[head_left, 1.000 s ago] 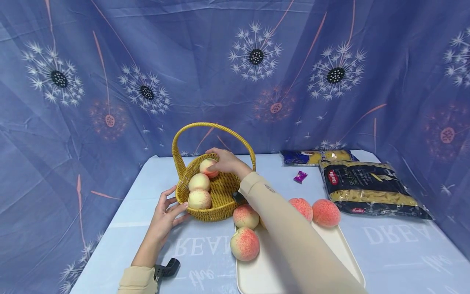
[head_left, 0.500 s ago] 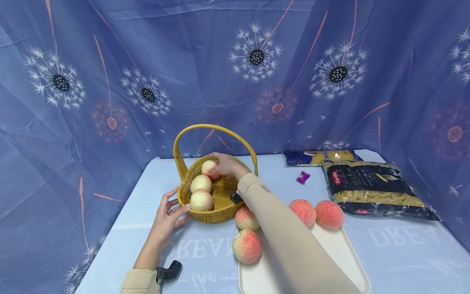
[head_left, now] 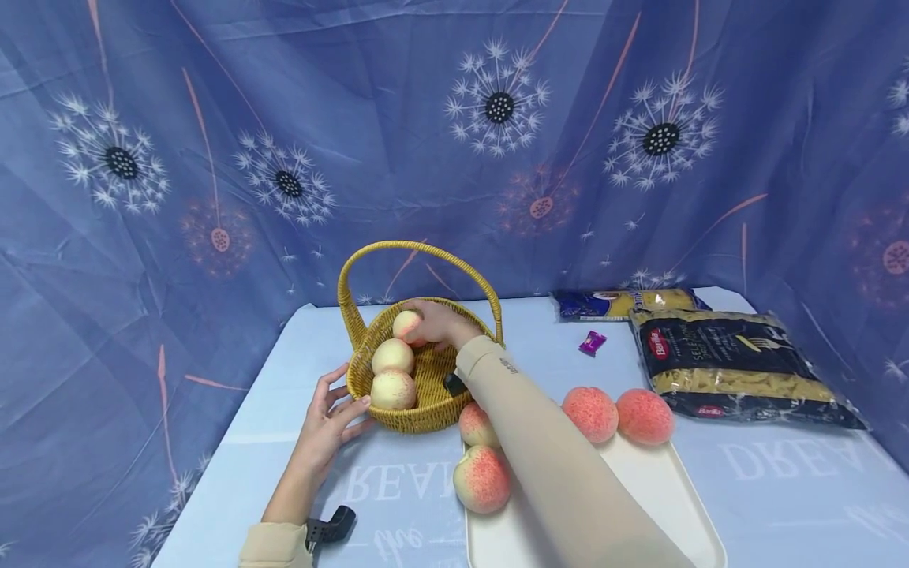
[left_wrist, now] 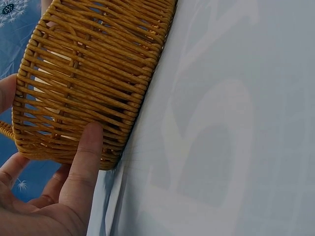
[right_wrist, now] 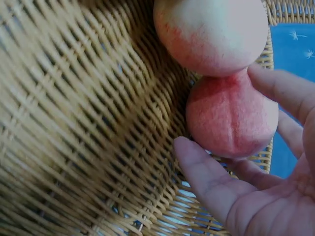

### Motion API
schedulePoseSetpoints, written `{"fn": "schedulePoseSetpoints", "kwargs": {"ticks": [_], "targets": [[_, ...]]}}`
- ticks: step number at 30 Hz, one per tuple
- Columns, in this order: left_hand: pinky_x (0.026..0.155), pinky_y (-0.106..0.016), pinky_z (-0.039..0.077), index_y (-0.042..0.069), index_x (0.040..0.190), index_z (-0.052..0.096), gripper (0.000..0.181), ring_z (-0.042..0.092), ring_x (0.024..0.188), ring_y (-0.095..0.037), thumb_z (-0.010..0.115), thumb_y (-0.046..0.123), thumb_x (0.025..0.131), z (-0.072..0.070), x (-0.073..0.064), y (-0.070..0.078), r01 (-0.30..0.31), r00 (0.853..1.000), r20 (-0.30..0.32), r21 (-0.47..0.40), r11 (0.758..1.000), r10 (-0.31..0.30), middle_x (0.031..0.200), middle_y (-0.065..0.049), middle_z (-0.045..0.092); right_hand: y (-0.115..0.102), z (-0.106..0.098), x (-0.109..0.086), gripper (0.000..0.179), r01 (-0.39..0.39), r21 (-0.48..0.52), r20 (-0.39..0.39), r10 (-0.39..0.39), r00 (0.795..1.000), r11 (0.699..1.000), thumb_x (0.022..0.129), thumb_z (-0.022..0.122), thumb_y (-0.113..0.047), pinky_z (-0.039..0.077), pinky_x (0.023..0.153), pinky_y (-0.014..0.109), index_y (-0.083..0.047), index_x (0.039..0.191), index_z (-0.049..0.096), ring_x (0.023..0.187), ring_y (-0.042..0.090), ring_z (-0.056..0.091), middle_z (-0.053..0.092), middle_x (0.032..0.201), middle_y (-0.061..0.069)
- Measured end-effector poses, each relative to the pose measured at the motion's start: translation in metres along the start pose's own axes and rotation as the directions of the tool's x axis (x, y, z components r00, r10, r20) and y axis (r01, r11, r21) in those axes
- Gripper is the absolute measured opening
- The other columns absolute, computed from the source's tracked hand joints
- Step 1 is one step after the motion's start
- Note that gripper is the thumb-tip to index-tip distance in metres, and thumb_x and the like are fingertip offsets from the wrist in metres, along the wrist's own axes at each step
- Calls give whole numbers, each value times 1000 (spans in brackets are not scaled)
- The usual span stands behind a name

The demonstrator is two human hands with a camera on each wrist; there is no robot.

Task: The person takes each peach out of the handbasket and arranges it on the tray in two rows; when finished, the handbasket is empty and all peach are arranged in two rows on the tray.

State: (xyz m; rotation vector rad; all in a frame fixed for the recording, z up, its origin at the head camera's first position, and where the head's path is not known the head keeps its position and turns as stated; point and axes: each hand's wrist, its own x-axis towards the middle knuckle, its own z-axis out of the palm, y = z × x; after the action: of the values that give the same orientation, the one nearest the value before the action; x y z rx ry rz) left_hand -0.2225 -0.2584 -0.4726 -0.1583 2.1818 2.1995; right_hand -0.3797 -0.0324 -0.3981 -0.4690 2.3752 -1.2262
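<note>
A yellow wicker basket (head_left: 433,379) with a tall arched handle stands on the table. My left hand (head_left: 330,422) holds its left side, thumb at the rim; in the left wrist view a finger (left_wrist: 86,167) lies along the woven outer wall. My right hand (head_left: 443,322) is inside the basket, at the back, around a red-and-cream peach (right_wrist: 231,115). In the right wrist view the thumb touches that peach's upper side and the fingers reach below and behind it. Two other peaches, a middle one (head_left: 393,357) and a front one (head_left: 394,390), sit along the basket's left side.
A white tray (head_left: 675,505) at front right bears several peaches, among them one red peach (head_left: 645,416); the right sleeve hides part of it. Behind lie a large pasta bag (head_left: 746,363), a narrow pasta packet (head_left: 628,304) and a purple wrapped candy (head_left: 592,342).
My right hand has sunk slightly lower in the basket beside the back peach. My left hand keeps its place on the basket. The whole head view has shifted a little.
</note>
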Motion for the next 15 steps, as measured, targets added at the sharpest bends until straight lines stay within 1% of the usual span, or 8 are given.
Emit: {"fn": "schedulePoseSetpoints", "kwargs": {"ticks": [6,9,12,15], "targets": [[96,-39,67,29,166,31,77,67,115,-7,73,12,103,1,-1,1,-5,1000,-6,8,1000,5,149,-18,41,1,2,0,66,4,4,-29,-4,1000,1000,101,74,-17,63,101,59,-21,161,47,121,35,64,55,153,18],[96,-39,67,29,166,30,77,67,115,-6,72,13,103,1,-1,1,-2,1000,-6,11,1000,2,150,-19,40,2,2,1,63,12,-12,-39,-12,999,1000,102,73,-16,64,98,56,-21,159,47,119,34,65,55,152,18],[96,-38,67,30,166,30,77,67,114,-6,72,13,103,1,-1,2,0,1000,-7,14,1000,1,151,-19,40,4,3,2,63,17,-42,-49,-19,999,999,102,74,-18,64,88,46,-21,159,47,110,31,64,56,151,17],[96,-38,67,30,166,30,77,67,114,-6,72,13,103,1,-1,2,1,1000,-6,9,1000,-1,150,-18,40,4,3,5,64,6,-87,-56,-11,998,996,102,74,-22,57,77,35,-24,160,47,104,26,62,57,151,15]]}}
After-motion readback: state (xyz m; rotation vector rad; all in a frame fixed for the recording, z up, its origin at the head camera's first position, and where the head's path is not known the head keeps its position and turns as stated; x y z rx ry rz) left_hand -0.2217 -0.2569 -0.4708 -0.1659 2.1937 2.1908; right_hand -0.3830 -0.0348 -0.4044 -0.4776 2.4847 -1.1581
